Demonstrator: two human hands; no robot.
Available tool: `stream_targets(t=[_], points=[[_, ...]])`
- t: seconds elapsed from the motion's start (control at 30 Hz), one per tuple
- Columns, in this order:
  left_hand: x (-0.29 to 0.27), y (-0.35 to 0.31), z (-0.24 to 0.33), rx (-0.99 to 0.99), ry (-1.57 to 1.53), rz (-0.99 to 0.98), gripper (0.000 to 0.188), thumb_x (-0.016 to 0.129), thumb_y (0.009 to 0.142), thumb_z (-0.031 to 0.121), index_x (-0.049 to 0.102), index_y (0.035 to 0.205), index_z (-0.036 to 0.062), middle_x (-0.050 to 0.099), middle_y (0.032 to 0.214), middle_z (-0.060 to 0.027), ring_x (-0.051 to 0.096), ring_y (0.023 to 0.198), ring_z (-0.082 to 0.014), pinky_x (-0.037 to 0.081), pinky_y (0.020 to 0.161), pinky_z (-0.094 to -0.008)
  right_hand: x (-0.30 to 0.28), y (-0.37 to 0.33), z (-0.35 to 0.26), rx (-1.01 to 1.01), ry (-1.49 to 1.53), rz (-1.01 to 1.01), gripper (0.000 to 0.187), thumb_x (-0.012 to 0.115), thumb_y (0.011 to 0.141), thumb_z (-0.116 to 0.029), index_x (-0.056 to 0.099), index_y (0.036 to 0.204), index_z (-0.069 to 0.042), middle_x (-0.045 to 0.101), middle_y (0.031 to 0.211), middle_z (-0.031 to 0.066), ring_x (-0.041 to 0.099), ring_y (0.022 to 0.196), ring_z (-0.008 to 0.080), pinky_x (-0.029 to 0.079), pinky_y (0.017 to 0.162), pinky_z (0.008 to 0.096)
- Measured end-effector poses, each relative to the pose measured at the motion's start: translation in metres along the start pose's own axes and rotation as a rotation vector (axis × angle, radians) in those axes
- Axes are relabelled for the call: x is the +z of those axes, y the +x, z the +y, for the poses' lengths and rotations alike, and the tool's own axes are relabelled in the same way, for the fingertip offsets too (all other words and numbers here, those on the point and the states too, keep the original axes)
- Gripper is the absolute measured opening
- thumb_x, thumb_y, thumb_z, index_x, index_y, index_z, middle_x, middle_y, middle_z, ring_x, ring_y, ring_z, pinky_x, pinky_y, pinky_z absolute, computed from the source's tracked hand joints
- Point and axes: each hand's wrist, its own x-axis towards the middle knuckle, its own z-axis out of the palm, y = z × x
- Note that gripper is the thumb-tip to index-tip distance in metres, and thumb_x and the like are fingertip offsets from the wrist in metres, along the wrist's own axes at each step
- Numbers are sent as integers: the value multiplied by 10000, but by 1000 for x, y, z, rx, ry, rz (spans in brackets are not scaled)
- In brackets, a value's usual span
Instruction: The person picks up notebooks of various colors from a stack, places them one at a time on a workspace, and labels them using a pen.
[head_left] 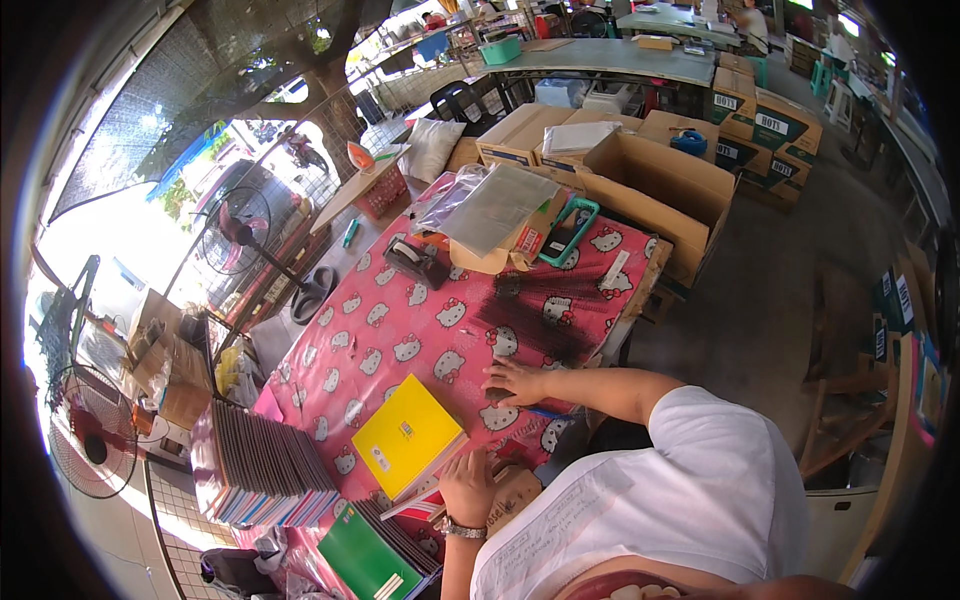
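A yellow-covered notebook (408,436) lies on the pink patterned cloth (385,335), with pages of others under its near edge. My left hand (467,492), a watch on its wrist, has its fingers bent at that notebook's near right corner. My right hand (516,383) is over the cloth to the right, fingers apart; a small dark patch shows between thumb and fingers, too unclear to name. Beyond it lies a spread of thin black coil-like strands (540,312). A red-and-white notebook (412,505) and a brown cardboard piece (512,492) are beside my left wrist.
Dark-edged notebooks (262,462) stand in a tall stack at left; green notebooks (368,552) lie nearer me. A tape dispenser (416,264), teal tray (570,232) and plastic sheets (495,210) occupy the far end. An open carton (665,195) adjoins the table; fans (95,440) stand left.
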Motion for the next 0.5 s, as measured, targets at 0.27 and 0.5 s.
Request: stream_targets(t=[0.27, 0.5], points=[[-11, -22, 0, -228, 341, 140, 255, 748, 778, 324, 635, 879, 120, 665, 886, -46, 619, 901, -258, 388, 933, -472, -123, 19, -87, -72, 1786, -517, 453, 666, 835, -242, 594, 1228, -28, 626, 1201, 116, 562, 1174, 236, 372, 1065, 346], [-7, -16, -3, -140, 273, 223, 291, 770, 763, 335, 578, 717, 121, 590, 692, -45, 598, 694, -251, 417, 792, -421, -145, 25, -101, 16, 1693, -722, 498, 685, 795, -200, 587, 1246, -11, 594, 1132, 48, 520, 1093, 125, 376, 968, 279]])
